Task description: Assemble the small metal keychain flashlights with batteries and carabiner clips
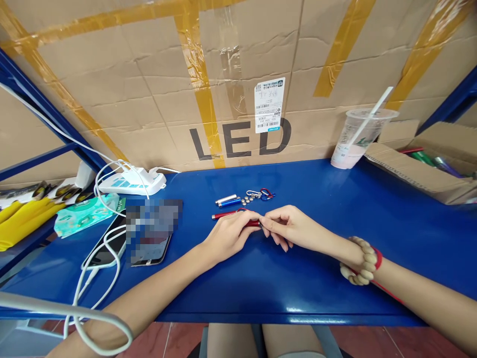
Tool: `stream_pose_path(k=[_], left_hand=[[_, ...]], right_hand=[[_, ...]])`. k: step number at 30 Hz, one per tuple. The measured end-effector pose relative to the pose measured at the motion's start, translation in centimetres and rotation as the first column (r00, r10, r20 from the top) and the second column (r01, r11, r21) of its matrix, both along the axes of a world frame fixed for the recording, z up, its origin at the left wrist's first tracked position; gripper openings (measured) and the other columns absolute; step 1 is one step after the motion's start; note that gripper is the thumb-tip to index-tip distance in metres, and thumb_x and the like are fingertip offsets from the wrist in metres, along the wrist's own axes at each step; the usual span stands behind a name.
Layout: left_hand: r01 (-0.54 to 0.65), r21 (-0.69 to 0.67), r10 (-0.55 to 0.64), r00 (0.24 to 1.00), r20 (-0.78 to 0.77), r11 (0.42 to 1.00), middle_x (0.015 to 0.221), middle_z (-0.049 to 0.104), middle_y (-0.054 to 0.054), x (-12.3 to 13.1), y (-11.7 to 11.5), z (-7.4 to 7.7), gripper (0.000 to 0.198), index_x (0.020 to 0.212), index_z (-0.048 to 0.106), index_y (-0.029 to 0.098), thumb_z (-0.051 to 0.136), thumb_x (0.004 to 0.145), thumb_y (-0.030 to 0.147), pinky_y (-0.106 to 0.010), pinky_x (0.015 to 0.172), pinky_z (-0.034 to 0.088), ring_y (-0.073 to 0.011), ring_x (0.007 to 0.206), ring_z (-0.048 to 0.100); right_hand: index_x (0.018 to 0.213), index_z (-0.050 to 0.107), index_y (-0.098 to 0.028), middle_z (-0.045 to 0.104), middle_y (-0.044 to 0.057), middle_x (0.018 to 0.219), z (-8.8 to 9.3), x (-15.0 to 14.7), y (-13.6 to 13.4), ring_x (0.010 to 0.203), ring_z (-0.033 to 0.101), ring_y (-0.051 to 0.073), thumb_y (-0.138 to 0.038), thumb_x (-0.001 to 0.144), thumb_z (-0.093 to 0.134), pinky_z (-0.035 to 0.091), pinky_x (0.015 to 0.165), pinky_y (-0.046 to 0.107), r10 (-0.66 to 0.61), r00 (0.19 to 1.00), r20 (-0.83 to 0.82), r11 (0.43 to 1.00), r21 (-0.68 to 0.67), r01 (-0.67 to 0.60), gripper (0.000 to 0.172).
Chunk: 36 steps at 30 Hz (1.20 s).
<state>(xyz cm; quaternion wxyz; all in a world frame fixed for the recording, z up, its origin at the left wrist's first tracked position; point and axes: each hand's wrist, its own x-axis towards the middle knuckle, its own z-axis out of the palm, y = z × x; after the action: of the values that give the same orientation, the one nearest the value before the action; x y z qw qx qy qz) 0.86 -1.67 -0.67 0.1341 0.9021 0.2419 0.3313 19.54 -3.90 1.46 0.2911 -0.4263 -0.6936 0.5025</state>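
A person sits at a blue worktop (320, 278), both bare forearms reaching in from the bottom of the view. The two hands meet near the middle of the worktop over a small red tube (252, 223), which lies low against the surface. The left hand (227, 236) has its fingers curled over the tube's left part. The right hand (288, 228) pinches the tube's right end between thumb and forefinger, its other fingers loosely bent. A beaded bracelet (359, 261) and a red cord circle the right wrist.

Just behind the left hand lies a second red piece (223, 215). Behind that, in a loose row, lie a silver tube (226, 198), a blue tube (229, 203), a few small button cells (246, 201) and a cluster of key rings (262, 194).

To the left sit a phone (149, 233) with a blurred screen, a white power strip (130, 183) with white cables, and a green tissue pack (87, 211). At the far right stand a plastic cup (356, 141) with a straw and an open cardboard box (417, 166). A taped cardboard sheet (149, 89) printed "LED" forms the back wall.
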Motion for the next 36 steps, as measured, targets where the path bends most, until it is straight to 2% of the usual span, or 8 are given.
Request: stream_pose_path(k=[6, 14, 16, 19, 22, 25, 29, 36], left_hand=[[-0.081, 0.059, 0.083, 0.996, -0.019, 0.995, 0.089, 0.068, -0.004, 0.3, 0.0, 0.1, 0.014, 0.1, 0.055, 0.018, 0.045, 0.09, 0.02, -0.024, 0.073, 0.05, -0.0146, 0.081, 0.064], [-0.187, 0.045, 0.19, 0.98, -0.061, 0.981, 0.085, 0.068, -0.001, 0.6, -0.2, 0.7, 0.012, 0.092, 0.056, 0.019, 0.045, 0.089, 0.019, -0.023, 0.069, 0.049, -0.0146, 0.076, 0.064], [-0.226, -0.001, 0.225, 0.971, -0.08, 0.974, 0.086, 0.067, -0.001, 0.6, -0.3, 0.8, 0.012, 0.094, 0.055, 0.02, 0.044, 0.089, 0.021, -0.023, 0.066, 0.048, -0.0144, 0.074, 0.064], [-0.256, -0.042, 0.251, 0.963, -0.093, 0.966, 0.086, 0.067, -0.002, 0.6, -0.3, 0.8, 0.014, 0.098, 0.054, 0.02, 0.043, 0.089, 0.022, -0.023, 0.064, 0.048, -0.0148, 0.074, 0.063], [-0.247, -0.012, 0.245, 0.965, -0.091, 0.969, 0.088, 0.065, -0.003, 0.6, -0.1, 0.6, 0.016, 0.099, 0.054, 0.019, 0.04, 0.09, 0.022, -0.024, 0.067, 0.048, -0.0158, 0.078, 0.062], [-0.219, 0.02, 0.22, 0.97, -0.102, 0.975, 0.088, 0.064, -0.003, 0.6, -0.1, 0.5, 0.018, 0.099, 0.054, 0.02, 0.037, 0.092, 0.021, -0.025, 0.069, 0.047, -0.0156, 0.079, 0.061], [-0.158, -0.025, 0.153, 0.977, -0.149, 0.987, 0.086, 0.064, -0.002, 0.5, -0.3, 0.7, 0.016, 0.098, 0.052, 0.02, 0.038, 0.091, 0.021, -0.023, 0.067, 0.046, -0.0148, 0.078, 0.061], [-0.114, -0.071, 0.103, 0.984, -0.143, 0.991, 0.088, 0.065, -0.003, 0.1, -0.5, 0.2, 0.007, 0.093, 0.046, 0.019, 0.039, 0.091, 0.022, -0.025, 0.067, 0.049, -0.0161, 0.08, 0.064]], right_hand=[[0.063, 0.059, -0.015, 0.051, -0.005, 0.043, 0.1, 0.3, 0.5, 0.033, 0.046, 0.005, -0.05, 0.078, 0.056, 0.035, 0.035, 0.016, -0.038, 0.999, 0.021, 0.999, 0.024, 0.037, 0.038], [0.068, 0.064, -0.016, 0.057, -0.003, 0.05, -0.2, 0.9, 0.9, 0.036, 0.049, 0.006, -0.052, 0.079, 0.054, 0.038, 0.042, 0.019, -0.146, 0.98, 0.135, 0.968, 0.226, 0.113, 0.039], [0.072, 0.066, -0.018, 0.061, -0.003, 0.056, -0.3, 1.1, 1.1, 0.04, 0.05, 0.007, -0.052, 0.076, 0.058, 0.038, 0.044, 0.019, -0.237, 0.957, 0.165, 0.92, 0.355, 0.167, 0.035], [0.081, 0.069, -0.021, 0.065, 0.0, 0.073, -0.2, 1.6, 1.3, 0.048, 0.051, 0.007, -0.05, 0.075, 0.062, 0.039, 0.05, 0.021, -0.325, 0.937, 0.131, 0.786, 0.588, 0.19, 0.031], [0.084, 0.071, -0.024, 0.066, 0.002, 0.085, -0.1, 2.0, 1.3, 0.062, 0.057, 0.01, -0.046, 0.079, 0.058, 0.042, 0.058, 0.022, -0.316, 0.938, 0.14, 0.651, 0.751, 0.107, 0.026], [0.084, 0.073, -0.026, 0.066, 0.002, 0.086, -0.1, 2.0, 1.2, 0.075, 0.061, 0.013, -0.043, 0.083, 0.055, 0.043, 0.063, 0.022, -0.317, 0.93, 0.187, 0.59, 0.806, 0.039, 0.025], [0.078, 0.073, -0.026, 0.066, 0.001, 0.082, -0.2, 2.0, 1.0, 0.074, 0.061, 0.012, -0.041, 0.084, 0.055, 0.042, 0.064, 0.022, -0.271, 0.942, 0.198, 0.601, 0.799, 0.005, 0.024], [0.071, 0.071, -0.024, 0.066, 0.0, 0.076, -0.3, 1.5, 0.6, 0.069, 0.059, 0.012, -0.037, 0.08, 0.06, 0.039, 0.059, 0.023, -0.225, 0.962, 0.154, 0.68, 0.732, 0.042, 0.019]])
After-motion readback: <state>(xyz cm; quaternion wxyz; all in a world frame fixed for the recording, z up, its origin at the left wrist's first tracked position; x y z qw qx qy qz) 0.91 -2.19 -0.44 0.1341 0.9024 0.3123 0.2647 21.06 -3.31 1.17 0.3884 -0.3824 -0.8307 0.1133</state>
